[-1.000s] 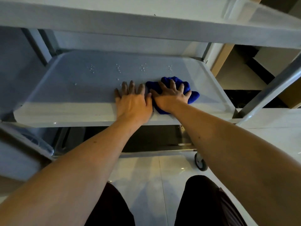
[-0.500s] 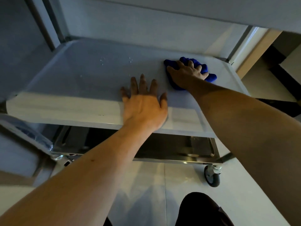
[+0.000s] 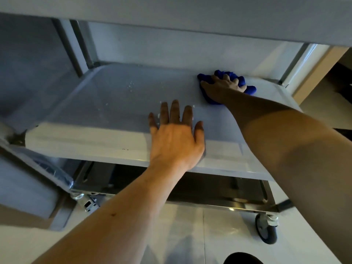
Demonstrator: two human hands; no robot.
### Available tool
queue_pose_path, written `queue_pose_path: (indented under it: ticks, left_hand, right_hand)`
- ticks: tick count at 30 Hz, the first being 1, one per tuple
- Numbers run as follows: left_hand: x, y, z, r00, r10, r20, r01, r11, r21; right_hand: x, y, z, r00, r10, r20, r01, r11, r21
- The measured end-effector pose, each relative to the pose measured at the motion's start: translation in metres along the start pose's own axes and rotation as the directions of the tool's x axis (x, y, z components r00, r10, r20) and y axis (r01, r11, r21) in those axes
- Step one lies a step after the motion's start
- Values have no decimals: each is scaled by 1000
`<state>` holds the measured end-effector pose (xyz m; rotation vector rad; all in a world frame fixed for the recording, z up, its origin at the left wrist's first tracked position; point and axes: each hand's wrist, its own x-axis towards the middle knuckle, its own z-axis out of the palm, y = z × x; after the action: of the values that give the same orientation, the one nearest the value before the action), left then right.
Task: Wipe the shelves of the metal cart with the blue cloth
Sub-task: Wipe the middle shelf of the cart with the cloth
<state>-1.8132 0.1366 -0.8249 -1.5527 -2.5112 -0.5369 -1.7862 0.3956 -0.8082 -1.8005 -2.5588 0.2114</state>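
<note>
Here, right hand (image 3: 222, 87) gripping blue cloth (image 3: 247, 87) (far corner), left hand (image 3: 176, 136) flat on middle shelf (image 3: 95, 111), caster (image 3: 266, 232) below.

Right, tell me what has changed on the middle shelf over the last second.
The right hand has pushed the blue cloth from beside the left hand away to the shelf's far right corner. The left hand stays flat near the front edge of the middle shelf, and water droplets on the left part remain unwiped.
</note>
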Motion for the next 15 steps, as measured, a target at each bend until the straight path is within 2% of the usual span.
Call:
queue_pose_path:
  ticks: [4,8,11,15]
  left_hand:
    - [-4,0,-5,998,-7,-67,7,1000,8]
    - [-9,3,-8,991,-72,-116,67,996,-52]
    - [-9,4,-9,987,-70,-143,59,995,-78]
    - [-14,1,-13,968,-65,-242,1,966,-259]
  right_hand:
    - [-29,4,7,998,-57,-1,57,998,2]
    - [-77,7,14,993,-118,2,118,993,-9]
    - [-115,5,17,987,-162,19,163,986,-31]
    - [-164,5,19,977,-205,63,206,978,-17]
